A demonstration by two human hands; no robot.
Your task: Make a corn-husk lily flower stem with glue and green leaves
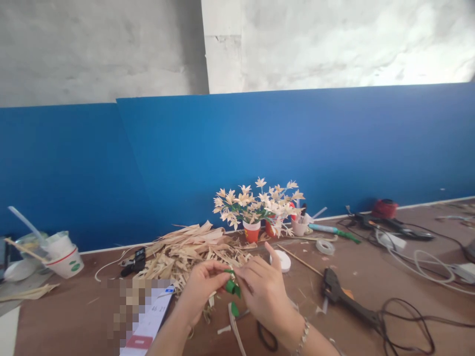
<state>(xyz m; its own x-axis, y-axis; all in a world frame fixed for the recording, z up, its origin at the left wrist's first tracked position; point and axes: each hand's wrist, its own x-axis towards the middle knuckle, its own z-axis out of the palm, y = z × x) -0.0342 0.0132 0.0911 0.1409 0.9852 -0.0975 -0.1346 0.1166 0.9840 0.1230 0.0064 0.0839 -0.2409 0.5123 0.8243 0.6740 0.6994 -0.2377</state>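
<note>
Close together above the table, my left hand [206,286] and my right hand [265,291] both have their fingers pinched around a narrow green strip. The green strip [232,288] curls in loops below my fingertips, and it looks like tape. Whether a thin stem lies inside the pinch is hidden. My right thumb points up, and a bracelet [303,337] circles that wrist. Just behind my hands lies a heap of dry tan husks [178,254]. A white tape roll [284,261] rests beyond my right hand.
Pale artificial flowers [260,200] stand in a red and white cup [251,231] by the blue partition [237,143]. A glue gun [345,299] with a looping cord lies to the right. A phone [148,321] is at lower left, and a white cup [67,259] stands farther left.
</note>
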